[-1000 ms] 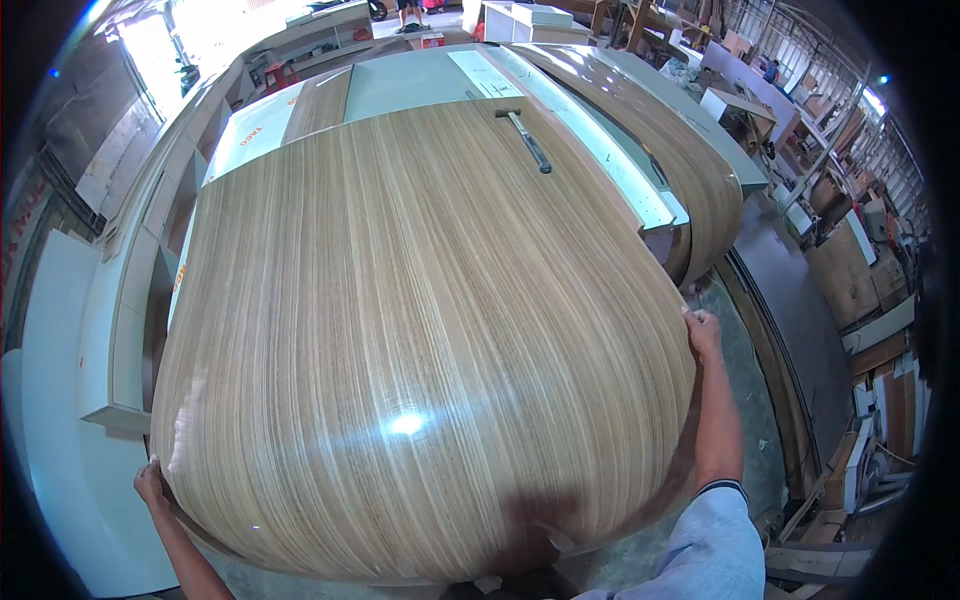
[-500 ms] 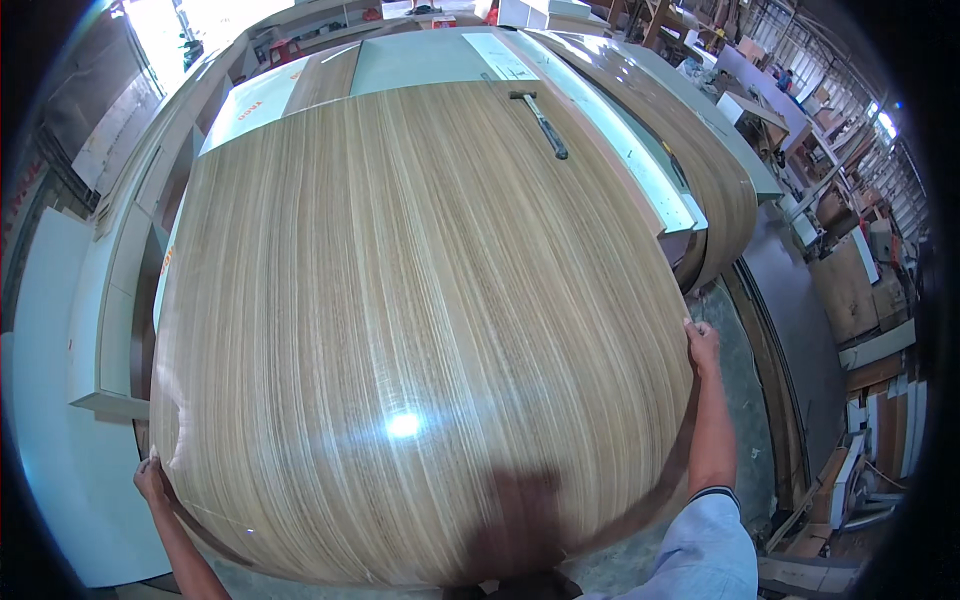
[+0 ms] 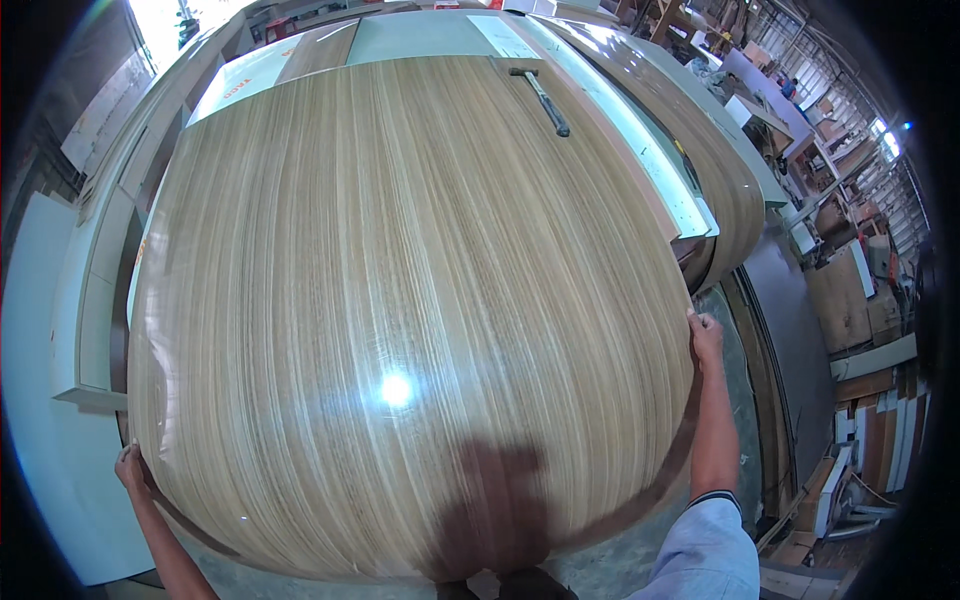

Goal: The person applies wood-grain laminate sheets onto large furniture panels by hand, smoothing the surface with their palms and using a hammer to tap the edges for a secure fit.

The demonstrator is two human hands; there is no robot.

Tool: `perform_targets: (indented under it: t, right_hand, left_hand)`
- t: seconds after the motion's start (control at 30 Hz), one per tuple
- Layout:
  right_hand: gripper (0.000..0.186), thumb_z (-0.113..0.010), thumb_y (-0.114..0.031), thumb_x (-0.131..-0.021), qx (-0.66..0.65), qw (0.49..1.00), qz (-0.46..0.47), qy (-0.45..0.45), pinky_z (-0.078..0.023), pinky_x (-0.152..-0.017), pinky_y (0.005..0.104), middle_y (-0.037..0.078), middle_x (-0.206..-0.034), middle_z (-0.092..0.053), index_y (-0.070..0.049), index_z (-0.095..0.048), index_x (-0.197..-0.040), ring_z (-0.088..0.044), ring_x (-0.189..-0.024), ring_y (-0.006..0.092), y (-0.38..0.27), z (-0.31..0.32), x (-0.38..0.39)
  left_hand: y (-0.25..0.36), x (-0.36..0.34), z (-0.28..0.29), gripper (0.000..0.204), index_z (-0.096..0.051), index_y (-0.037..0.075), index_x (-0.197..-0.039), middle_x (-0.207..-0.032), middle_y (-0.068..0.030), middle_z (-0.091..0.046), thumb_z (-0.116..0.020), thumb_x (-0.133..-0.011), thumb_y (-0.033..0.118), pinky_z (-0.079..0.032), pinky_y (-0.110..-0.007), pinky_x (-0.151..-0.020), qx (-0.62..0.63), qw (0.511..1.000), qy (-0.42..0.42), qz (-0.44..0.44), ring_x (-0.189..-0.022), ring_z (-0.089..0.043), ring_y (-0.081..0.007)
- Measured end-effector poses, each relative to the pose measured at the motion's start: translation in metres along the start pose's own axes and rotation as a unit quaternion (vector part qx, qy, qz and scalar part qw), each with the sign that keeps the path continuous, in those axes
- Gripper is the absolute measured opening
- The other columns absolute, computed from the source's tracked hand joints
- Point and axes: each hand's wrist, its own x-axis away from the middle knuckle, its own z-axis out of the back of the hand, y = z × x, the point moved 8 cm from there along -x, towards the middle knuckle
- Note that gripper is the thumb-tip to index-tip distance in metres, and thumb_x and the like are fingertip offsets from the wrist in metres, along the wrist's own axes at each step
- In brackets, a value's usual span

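A large glossy wood-grain laminate sheet (image 3: 420, 270) spreads out in front of me, its near edge curving down towards my legs. At the sheet's left edge, low in the view, my left hand (image 3: 130, 468) is closed on the rim. My right hand (image 3: 706, 338) grips the opposite edge, with the thumb near the top surface and the fingers partly hidden. A hammer (image 3: 546, 108) with a dark handle lies on the far right part of the sheet, away from both hands.
Beyond the sheet lie pale boards (image 3: 420, 38). Along its right side run a white strip (image 3: 640, 150) and another curved wood-grain sheet (image 3: 735, 205). A white cabinet (image 3: 95, 330) stands at left. Timber offcuts (image 3: 880, 440) are stacked at right, beside a dark panel (image 3: 800, 340).
Both hands keep hold of the laminate sheet. The left hand appears slightly further left, and the view has shifted a little, with the hammer higher in the picture.
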Motion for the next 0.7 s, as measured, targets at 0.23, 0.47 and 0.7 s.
perform_targets:
  t: [0.23, 0.47, 0.7]
  right_hand:
    - [0.031, -0.063, -0.033, -0.092, 0.229, 0.914, 0.242, 0.229, -0.047, -0.076, 0.0443, 0.018, -0.090, -0.066, -0.003, -0.066, -0.088, -0.062, -0.083, 0.0365, -0.137, 0.000, -0.005]
    - [0.062, -0.056, -0.037, -0.094, 0.170, 0.915, 0.362, 0.044, -0.029, -0.116, 0.0461, 0.018, -0.162, -0.013, -0.022, -0.036, -0.151, -0.031, -0.143, 0.0397, -0.306, -0.239, -0.109]
    - [0.056, -0.044, -0.046, -0.099, 0.344, 0.907, 0.237, -0.052, -0.023, -0.114, 0.0627, 0.012, -0.164, -0.001, -0.039, -0.029, -0.152, -0.025, -0.146, 0.0381, -0.319, -0.320, -0.205]
  left_hand:
    - [-0.023, 0.006, -0.043, 0.029, -0.071, -0.001, -0.100, -0.090, -0.0037, -0.067, -0.073, -0.087, 0.025, -0.047, -0.029, -0.078, -0.022, 0.999, -0.018, 0.022, -0.084, -0.059, -0.0138]
    - [-0.022, 0.007, -0.034, 0.035, -0.069, -0.001, -0.110, -0.095, -0.0060, -0.068, -0.070, -0.090, 0.028, -0.048, -0.031, -0.080, -0.045, 0.998, -0.029, 0.013, -0.088, -0.061, -0.0161]
    - [-0.013, 0.012, -0.053, 0.043, -0.069, -0.001, -0.108, -0.098, -0.0065, -0.067, -0.067, -0.092, 0.039, -0.045, -0.031, -0.086, -0.087, 0.995, -0.044, 0.015, -0.095, -0.059, -0.0170]
